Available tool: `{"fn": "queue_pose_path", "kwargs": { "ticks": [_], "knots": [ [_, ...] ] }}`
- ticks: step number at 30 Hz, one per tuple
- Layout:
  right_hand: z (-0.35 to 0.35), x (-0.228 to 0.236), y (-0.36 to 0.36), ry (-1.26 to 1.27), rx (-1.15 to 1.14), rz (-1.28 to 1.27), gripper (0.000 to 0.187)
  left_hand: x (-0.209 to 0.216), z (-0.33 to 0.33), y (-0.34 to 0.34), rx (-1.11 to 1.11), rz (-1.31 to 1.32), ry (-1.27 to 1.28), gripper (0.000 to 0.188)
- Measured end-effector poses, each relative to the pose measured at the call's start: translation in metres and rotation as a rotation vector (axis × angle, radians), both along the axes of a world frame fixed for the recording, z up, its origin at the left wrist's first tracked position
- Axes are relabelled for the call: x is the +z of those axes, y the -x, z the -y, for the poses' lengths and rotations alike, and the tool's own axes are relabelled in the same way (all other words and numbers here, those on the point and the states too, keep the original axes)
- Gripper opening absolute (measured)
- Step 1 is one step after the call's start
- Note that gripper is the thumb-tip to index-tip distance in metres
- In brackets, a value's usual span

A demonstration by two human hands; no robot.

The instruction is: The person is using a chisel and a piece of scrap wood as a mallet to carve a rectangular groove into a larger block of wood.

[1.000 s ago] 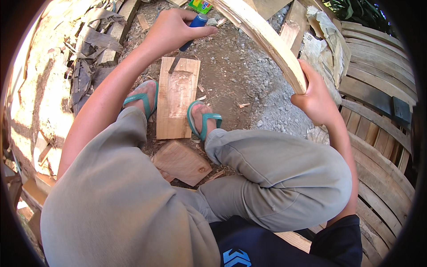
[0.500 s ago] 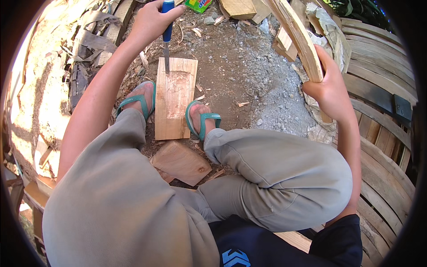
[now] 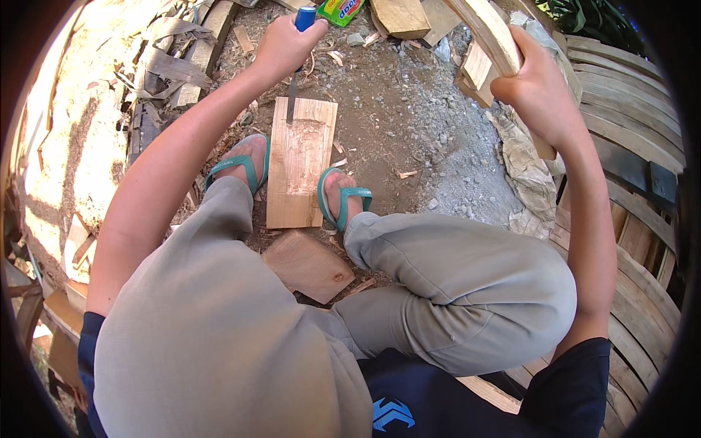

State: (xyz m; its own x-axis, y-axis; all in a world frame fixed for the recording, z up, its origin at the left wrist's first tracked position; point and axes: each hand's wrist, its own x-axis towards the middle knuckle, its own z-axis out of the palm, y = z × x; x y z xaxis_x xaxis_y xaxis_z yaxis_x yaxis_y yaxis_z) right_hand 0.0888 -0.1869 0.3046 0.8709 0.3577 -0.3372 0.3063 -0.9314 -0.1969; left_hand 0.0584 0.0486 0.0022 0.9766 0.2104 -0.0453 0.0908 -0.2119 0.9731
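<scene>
My left hand (image 3: 286, 42) grips a blue-handled chisel (image 3: 296, 66). Its metal blade points down and its tip rests on the far end of a flat wooden board (image 3: 301, 162). The board lies on the ground between my two feet in teal sandals (image 3: 343, 201) and has a shallow carved recess in its surface. My right hand (image 3: 537, 91) is raised at the upper right and holds a long curved piece of light wood (image 3: 491, 35) like a mallet, above and to the right of the board.
A smaller wooden block (image 3: 308, 264) lies near my knees. Offcuts and wood scraps (image 3: 175, 69) lie at the upper left, a wood block (image 3: 400, 16) and a green packet (image 3: 343, 10) at the top. Curved wooden slats (image 3: 628, 124) lie stacked at the right, crumpled sacking (image 3: 527, 171) beside them.
My left hand picked up the chisel from the top of the view and brought its tip down onto the board's far end. My right hand raised the curved wood higher.
</scene>
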Motion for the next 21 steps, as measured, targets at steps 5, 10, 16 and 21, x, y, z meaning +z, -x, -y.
{"fn": "queue_pose_path", "kwargs": {
  "ticks": [5,10,16,21],
  "knots": [
    [-0.006,-0.036,-0.001,-0.090,0.012,-0.055,0.052,0.004,0.003,-0.002,-0.123,-0.172,0.067,0.050],
    [-0.041,0.003,-0.031,0.037,-0.069,-0.314,0.026,0.003,-0.002,0.005,-0.126,-0.185,0.045,0.050],
    [-0.042,0.016,-0.079,-0.481,-0.066,0.071,0.022,0.009,-0.001,-0.001,-0.179,-0.169,0.125,0.046],
    [-0.035,-0.037,0.009,0.076,0.000,-0.351,0.036,0.009,0.003,0.004,-0.136,-0.092,0.070,0.044]
  ]
}}
